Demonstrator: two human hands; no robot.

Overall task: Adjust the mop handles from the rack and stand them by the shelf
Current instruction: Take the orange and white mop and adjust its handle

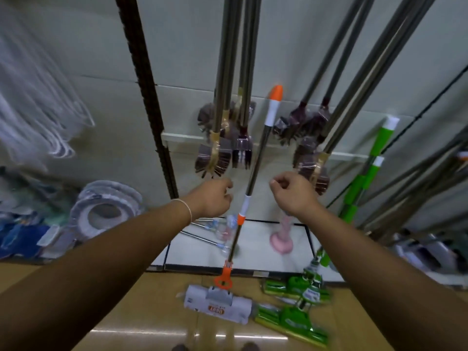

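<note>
An orange-and-white sponge mop (255, 158) stands in the middle, its white head (217, 306) on the floor and its orange tip leaning on the wall. My left hand (211, 197) hovers just left of the handle with curled fingers and holds nothing. My right hand (293, 192) hangs to the right of the handle, fingers curled, also apart from it. Two green mops (364, 178) lean on the wall at the right, their green heads (293, 290) on the floor.
Brushes with long metal handles (228, 72) hang from the rack above. A black shelf upright (149, 97) runs down at the left. Round white pads (106, 209) lie at the left, a pink plunger (281, 236) on the low white shelf (253, 249), more handles (417, 173) at the right.
</note>
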